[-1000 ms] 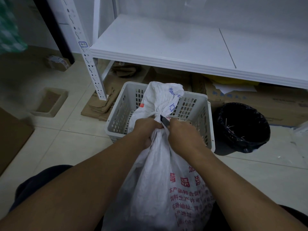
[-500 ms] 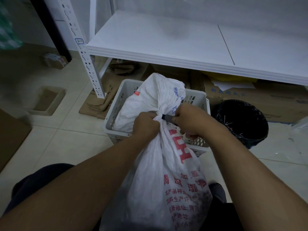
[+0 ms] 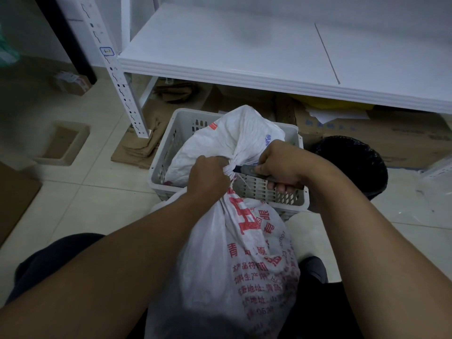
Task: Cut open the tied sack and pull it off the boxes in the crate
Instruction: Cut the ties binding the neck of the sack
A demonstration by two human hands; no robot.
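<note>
A white woven sack (image 3: pixel 234 260) with red print stands between my knees, its tied neck (image 3: pixel 230 167) raised over the near edge of a white perforated crate (image 3: pixel 182 118). The loose top of the sack flops into the crate. My left hand (image 3: pixel 208 177) grips the sack just below the knot. My right hand (image 3: pixel 281 165) holds a knife (image 3: pixel 244 170), whose blade touches the knot from the right. A thin white tie end hangs below the knot. The sack hides any boxes.
A black-lined bin (image 3: pixel 354 165) stands right of the crate. A white shelf (image 3: pixel 244 52) overhangs behind, with its upright post (image 3: pixel 122 89) at left. Flattened cardboard (image 3: pixel 144 145) and boxes lie under the shelf. A shallow tray (image 3: pixel 61 143) sits on the tiled floor at left.
My right hand has shifted right of the knot and turned the knife so its blade meets the tie sideways. The sack neck has lifted and the loose top fell further into the crate.
</note>
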